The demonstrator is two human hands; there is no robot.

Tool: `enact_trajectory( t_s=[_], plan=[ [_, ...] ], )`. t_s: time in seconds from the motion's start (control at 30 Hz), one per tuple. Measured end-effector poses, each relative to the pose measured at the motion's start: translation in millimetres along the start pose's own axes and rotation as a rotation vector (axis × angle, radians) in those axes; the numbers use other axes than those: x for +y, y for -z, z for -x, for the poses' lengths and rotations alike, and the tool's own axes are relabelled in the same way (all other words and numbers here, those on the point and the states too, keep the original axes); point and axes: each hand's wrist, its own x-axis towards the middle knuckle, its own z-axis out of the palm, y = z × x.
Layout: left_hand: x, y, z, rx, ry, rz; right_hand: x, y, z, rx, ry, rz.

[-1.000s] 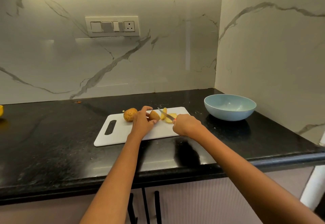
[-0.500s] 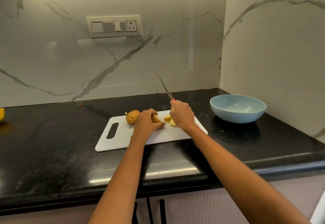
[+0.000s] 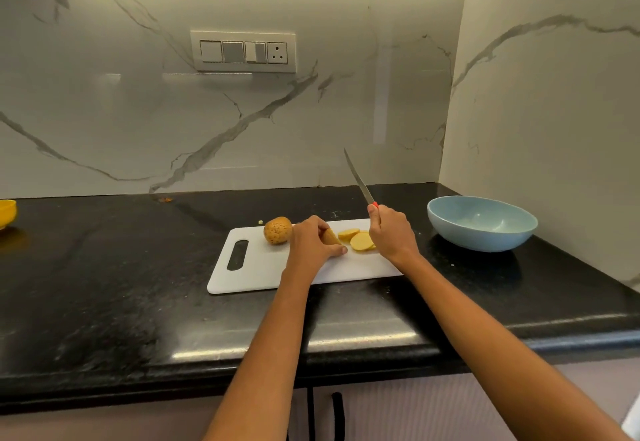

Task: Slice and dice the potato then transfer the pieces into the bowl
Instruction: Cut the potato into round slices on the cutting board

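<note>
A white cutting board (image 3: 263, 267) lies on the black counter. My left hand (image 3: 311, 245) grips a potato piece (image 3: 330, 237) on the board, mostly hidden under my fingers. Two pale yellow slices (image 3: 360, 240) lie just right of it. A whole brown potato (image 3: 277, 230) sits at the board's far left side. My right hand (image 3: 393, 232) grips a red-handled knife (image 3: 360, 181), its blade pointing up and away, lifted off the board beside the slices. A light blue bowl (image 3: 483, 224) stands to the right; I see nothing in it.
The black counter (image 3: 104, 284) runs left to right, with marble walls behind and on the right. A yellow object (image 3: 7, 212) sits at the far left edge. A small orange scrap (image 3: 166, 199) lies by the back wall. Cabinet handles (image 3: 337, 413) show below the counter edge.
One second ago the knife blade lay low at the potato slices. My right hand has since lifted and tipped the blade upward. My left hand has stayed on the potato piece.
</note>
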Motion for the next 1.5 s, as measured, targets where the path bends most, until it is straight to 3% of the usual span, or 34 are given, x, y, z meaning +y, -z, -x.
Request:
enact_trajectory(
  t_s=[0.63, 0.77, 1.07, 1.5],
  plan=[
    [-2, 7, 9, -0.046, -0.077, 0.090, -10, -1, -1, -0.022, 0.021, -0.136],
    [-5, 7, 8, -0.014, -0.012, 0.049, -11, 0, -1, -0.029, -0.047, -0.214],
    [-9, 7, 8, 0.001, -0.102, -0.160, -11, 6, -2, -0.021, -0.069, -0.238],
    [-5, 2, 7, 0.037, -0.020, 0.040, -12, 8, 3, -0.079, -0.031, -0.128]
  ],
)
